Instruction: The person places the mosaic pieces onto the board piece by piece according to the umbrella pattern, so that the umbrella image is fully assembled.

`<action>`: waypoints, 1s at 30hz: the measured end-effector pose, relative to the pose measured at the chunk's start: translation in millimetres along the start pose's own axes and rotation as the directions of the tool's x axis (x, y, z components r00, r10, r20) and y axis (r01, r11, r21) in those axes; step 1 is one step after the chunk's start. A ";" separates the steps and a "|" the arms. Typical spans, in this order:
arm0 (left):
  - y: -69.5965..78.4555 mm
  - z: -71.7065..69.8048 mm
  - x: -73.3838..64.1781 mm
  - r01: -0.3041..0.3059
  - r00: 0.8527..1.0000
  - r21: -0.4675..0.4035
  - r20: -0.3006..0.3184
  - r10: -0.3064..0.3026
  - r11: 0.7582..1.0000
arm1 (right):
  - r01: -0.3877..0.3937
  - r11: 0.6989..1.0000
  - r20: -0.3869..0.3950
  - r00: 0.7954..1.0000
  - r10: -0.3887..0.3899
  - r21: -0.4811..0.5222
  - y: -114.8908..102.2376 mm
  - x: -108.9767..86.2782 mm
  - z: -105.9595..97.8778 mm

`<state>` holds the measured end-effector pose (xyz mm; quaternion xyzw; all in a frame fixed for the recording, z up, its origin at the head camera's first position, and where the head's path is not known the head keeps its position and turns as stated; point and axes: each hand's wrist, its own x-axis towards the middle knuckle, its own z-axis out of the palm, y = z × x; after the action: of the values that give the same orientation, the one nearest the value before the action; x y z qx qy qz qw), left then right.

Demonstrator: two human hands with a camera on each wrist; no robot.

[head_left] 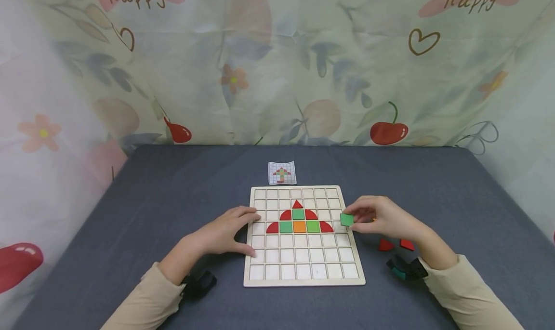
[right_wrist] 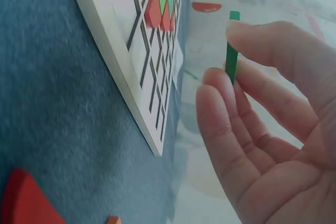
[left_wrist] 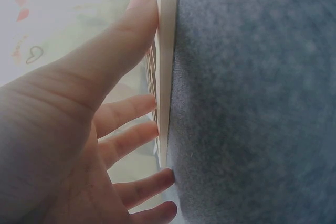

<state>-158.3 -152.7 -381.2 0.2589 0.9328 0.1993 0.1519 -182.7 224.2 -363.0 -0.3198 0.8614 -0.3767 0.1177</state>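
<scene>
A wooden grid board lies on the dark table, with red, green and orange tiles set in its upper middle cells. One red triangle tile tops the pattern; an orange square tile sits in its lower row. My left hand rests at the board's left edge, fingers spread and straight, thumb against the rim in the left wrist view. Between thumb and fingers my right hand pinches a green square tile, held over the board's right edge. Edge-on, the green tile shows in the right wrist view.
A small printed pattern card lies just behind the board. Right of the board are loose red tiles, with a bit of orange showing behind the right hand. Dark bands sit at both wrists. A printed curtain hangs behind the table.
</scene>
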 end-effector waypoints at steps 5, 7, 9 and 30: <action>0.4 -0.1 0.1 0.013 1.000 -0.004 0.004 -0.013 1.000 | 0.009 0.999 0.007 1.000 -0.009 0.047 -2.6 4.3 5.5; 0.5 -0.2 0.2 0.016 1.000 -0.006 0.006 -0.015 1.000 | 0.015 0.999 0.009 1.000 -0.016 0.047 -4.3 5.8 7.9; 0.3 -0.3 0.3 0.011 1.000 -0.004 0.007 -0.011 1.000 | 0.020 0.999 0.009 1.000 -0.020 0.037 -5.9 7.2 10.2; -0.5 0.0 0.0 -0.017 1.000 0.004 -0.001 0.017 1.000 | 0.022 0.999 0.006 1.000 -0.022 -0.025 -19.9 22.1 35.2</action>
<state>-158.5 -153.1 -381.5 0.2670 0.9311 0.1989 0.1491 -174.8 179.7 -372.0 -0.3317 0.8622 -0.3660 0.1123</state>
